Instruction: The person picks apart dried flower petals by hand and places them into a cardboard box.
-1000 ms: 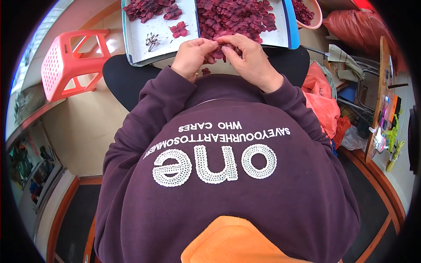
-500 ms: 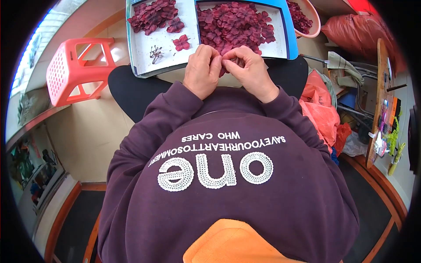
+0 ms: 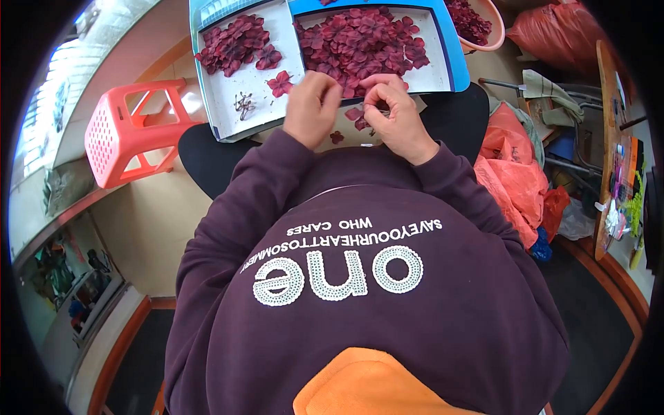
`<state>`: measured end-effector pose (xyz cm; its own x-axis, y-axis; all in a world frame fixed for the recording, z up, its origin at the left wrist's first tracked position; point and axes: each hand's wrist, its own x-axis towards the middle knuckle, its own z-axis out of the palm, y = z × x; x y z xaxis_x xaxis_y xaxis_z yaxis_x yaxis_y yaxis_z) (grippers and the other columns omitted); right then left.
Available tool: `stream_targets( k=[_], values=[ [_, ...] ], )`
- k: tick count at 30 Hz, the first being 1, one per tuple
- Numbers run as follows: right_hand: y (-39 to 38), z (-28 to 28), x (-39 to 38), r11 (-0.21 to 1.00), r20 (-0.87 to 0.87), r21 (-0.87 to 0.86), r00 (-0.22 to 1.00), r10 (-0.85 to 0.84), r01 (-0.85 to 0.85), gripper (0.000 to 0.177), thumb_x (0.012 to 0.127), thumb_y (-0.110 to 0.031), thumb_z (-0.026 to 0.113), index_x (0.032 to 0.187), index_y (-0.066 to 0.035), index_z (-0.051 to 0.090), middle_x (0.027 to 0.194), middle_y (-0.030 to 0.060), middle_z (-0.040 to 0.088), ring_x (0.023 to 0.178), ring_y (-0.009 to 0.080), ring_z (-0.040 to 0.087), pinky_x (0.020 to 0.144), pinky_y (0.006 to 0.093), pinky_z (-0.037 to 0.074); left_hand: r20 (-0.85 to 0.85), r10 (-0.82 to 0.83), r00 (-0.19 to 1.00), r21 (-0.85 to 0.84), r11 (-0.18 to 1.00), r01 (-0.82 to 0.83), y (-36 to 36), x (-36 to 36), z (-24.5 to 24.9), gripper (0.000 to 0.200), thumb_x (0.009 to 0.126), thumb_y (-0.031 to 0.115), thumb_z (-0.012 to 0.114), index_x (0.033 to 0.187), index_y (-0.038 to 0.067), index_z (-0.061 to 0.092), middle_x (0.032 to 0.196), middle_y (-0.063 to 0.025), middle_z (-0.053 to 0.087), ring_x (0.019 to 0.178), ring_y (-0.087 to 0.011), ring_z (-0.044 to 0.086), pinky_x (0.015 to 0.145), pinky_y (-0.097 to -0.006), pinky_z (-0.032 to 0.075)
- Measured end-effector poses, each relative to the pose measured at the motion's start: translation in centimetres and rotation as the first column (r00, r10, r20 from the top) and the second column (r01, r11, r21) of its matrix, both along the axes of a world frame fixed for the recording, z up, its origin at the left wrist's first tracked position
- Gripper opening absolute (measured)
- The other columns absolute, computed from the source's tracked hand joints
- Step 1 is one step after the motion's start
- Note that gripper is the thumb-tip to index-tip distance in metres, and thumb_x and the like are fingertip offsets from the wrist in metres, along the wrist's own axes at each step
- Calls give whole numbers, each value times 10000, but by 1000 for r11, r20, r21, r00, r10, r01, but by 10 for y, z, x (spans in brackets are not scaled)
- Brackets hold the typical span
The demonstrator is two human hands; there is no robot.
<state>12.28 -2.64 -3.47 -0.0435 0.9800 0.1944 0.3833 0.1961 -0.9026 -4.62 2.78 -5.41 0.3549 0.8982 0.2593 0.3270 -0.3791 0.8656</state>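
Over the front edge of the tray (image 3: 266, 125), my left hand (image 3: 309, 113) is curled, thumb close to the forefinger, slightly blurred; whatever lies between the fingertips is hidden. My right hand (image 3: 396, 116) is a little to the right, its thumb and forefinger bent together in a pinch. I cannot tell what small thing it pinches. Dark red petals (image 3: 355, 115) show right beside its thumb. Ahead of both hands, a heap of dark red fabric flowers (image 3: 360, 43) fills the tray's right compartment. A single flower (image 3: 280, 84) lies in the left compartment, near my left hand.
The left compartment also holds a smaller flower heap (image 3: 238, 43) and a bundle of thin dark stems (image 3: 244, 104). A loose flower piece (image 3: 337, 137) lies near my lap. A pink stool (image 3: 135, 131) stands left; a basin of flowers (image 3: 494, 28) and red bags (image 3: 508, 162) are right.
My hands were together at a dark red flower; now they are apart, the left moved to the left. The view has shifted slightly, and petals show below between the hands.
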Motion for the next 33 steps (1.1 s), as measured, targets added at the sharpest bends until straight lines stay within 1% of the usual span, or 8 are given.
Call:
stream_targets(
  k=[4, 8, 14, 19, 21, 23, 29, 33],
  values=[
    [-1, -2, 11, 990, 104, 51, 985, -138, 133, 63, 748, 22, 560, 750, -32, 529, 1082, 83, 570, 812, 142, 512, 682, 226, 416, -341, 257, 904, 123, 966, -228, 29, 4, -13, 84, 784, 113, 592, 829, 43, 605, 862, -114, 559, 759, -266, 518, 731, -380, 404],
    [-2, -13, 18, 991, -110, -101, 989, -103, 92, 47, 769, 12, 542, 765, -30, 522, 1062, 85, 590, 710, 116, 511, 638, 212, 416, -643, 491, 587, 428, 867, -256, 53, 22, -17, 133, 782, 175, 635, 845, 59, 617, 982, -113, 565, 923, -290, 504, 806, -373, 392],
    [-4, -1, 18, 915, -258, -402, 956, -140, 25, 27, 795, -5, 531, 785, -27, 543, 1022, 73, 610, 626, 79, 489, 589, 186, 407, -607, 559, 565, 485, 824, -294, 64, 33, -40, 147, 760, 171, 654, 856, 64, 623, 1068, -148, 546, 1028, -321, 441, 885, -394, 344],
    [-2, -8, 21, 886, -258, -459, 964, -69, -60, 30, 812, -22, 539, 814, -23, 569, 938, 41, 623, 614, 51, 471, 558, 170, 394, -262, 453, 852, 333, 871, -361, 50, 20, -26, 73, 780, 117, 630, 813, 56, 607, 1028, -141, 536, 934, -275, 484, 818, -358, 397],
    [5, -8, 17, 927, -315, -370, 947, -61, -64, 36, 809, -25, 546, 821, -22, 580, 882, 23, 618, 610, 49, 467, 558, 166, 389, -87, 376, 923, -6, 926, -377, 39, 17, -8, 58, 792, 98, 626, 814, 50, 604, 974, -119, 554, 860, -223, 505, 770, -309, 412],
    [9, -6, 13, 958, -369, -281, 928, -48, -62, 44, 807, -29, 554, 829, -22, 591, 826, 5, 613, 607, 47, 462, 558, 163, 385, 114, 346, 931, -341, 894, -291, 29, 16, 8, 43, 804, 78, 623, 815, 43, 600, 919, -97, 573, 787, -171, 526, 723, -261, 428],
    [14, 22, 8, 936, -473, -332, 879, -55, -120, 34, 754, -49, 561, 748, -34, 591, 708, -4, 568, 577, 71, 441, 526, 187, 358, 384, 313, 868, -567, 822, -46, 4, 13, 22, 32, 827, 56, 601, 831, 25, 591, 807, -40, 582, 671, -93, 509, 643, -188, 417],
    [13, 26, 8, 958, -341, -273, 940, -11, -88, 48, 804, -52, 561, 788, -49, 606, 720, -22, 564, 596, 33, 437, 550, 146, 347, 460, 213, 862, -602, 789, 126, 4, 4, 21, 55, 830, 61, 591, 848, 9, 584, 759, -17, 575, 683, -88, 512, 665, -185, 415]
  ],
)
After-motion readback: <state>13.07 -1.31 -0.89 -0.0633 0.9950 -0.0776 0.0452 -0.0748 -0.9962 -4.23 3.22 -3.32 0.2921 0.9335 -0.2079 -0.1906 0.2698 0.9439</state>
